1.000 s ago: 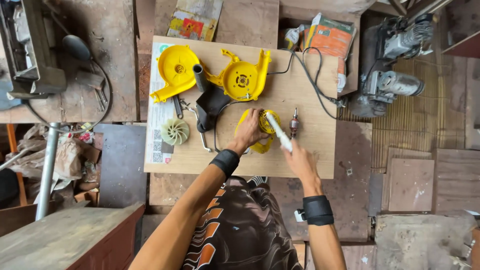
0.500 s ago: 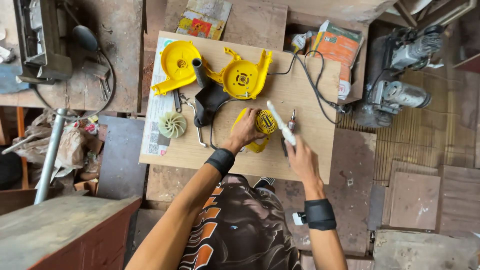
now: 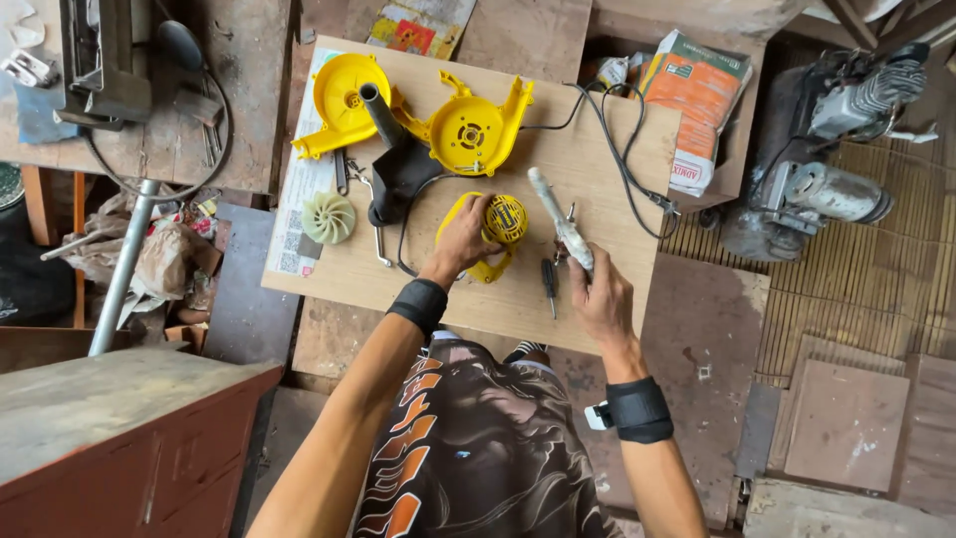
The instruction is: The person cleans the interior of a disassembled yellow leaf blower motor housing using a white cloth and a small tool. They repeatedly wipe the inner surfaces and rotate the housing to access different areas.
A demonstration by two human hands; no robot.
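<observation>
Left hand [image 3: 463,237] curled over yellow motor part [image 3: 495,234], pressing it to wooden board [image 3: 597,169]. Right hand [image 3: 600,295] closed around grey rod-shaped tool [image 3: 560,219], tip angled up-left above board. Small screwdriver [image 3: 549,283] lies between hands. Two yellow housing halves [image 3: 468,130] and cream fan impeller [image 3: 328,217] farther out, left.

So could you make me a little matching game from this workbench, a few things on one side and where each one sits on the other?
Things:
1. pale fan wheel
2. yellow motor part
3. long grey tool
4. small screwdriver

Places:
a. held in the right hand
b. lying on the board between the hands
c. under the left hand
d. on the paper at the board's left edge

Pairs: 1-d, 2-c, 3-a, 4-b
</observation>
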